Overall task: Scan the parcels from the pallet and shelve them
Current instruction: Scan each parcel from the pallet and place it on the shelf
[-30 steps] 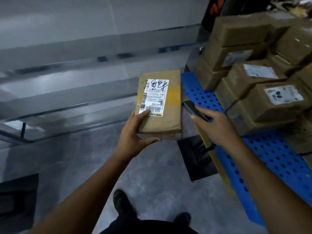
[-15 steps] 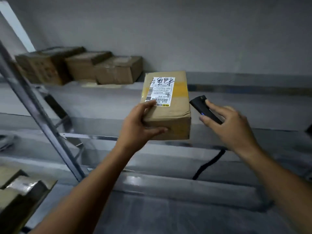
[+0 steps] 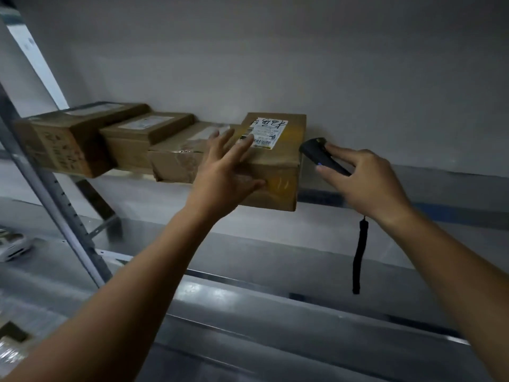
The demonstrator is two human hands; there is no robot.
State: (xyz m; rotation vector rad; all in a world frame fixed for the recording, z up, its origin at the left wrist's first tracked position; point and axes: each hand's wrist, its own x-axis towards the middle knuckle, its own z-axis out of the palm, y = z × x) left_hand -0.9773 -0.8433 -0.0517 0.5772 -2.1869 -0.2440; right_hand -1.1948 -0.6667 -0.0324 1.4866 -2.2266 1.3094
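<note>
At frame centre the brown white-labelled cardboard parcel (image 3: 278, 166) rests on the grey metal shelf (image 3: 465, 183) beside three brown boxes (image 3: 132, 144), the left hand (image 3: 224, 175) laying straight, spread fingers on it, the right hand (image 3: 369, 183) gripping a black handheld scanner (image 3: 321, 155) just right.

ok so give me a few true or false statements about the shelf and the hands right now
1. The labelled parcel is right of three other parcels on the shelf. True.
2. The right hand holds a black scanner. True.
3. The left hand is clear of every parcel. False: its fingers lie on the labelled parcel's top, thumb against its front.
4. The scanner's strap is wound round the wrist. False: it hangs straight down below the hand.
5. The white label is on the parcel's front face. False: it is on the top face.
</note>
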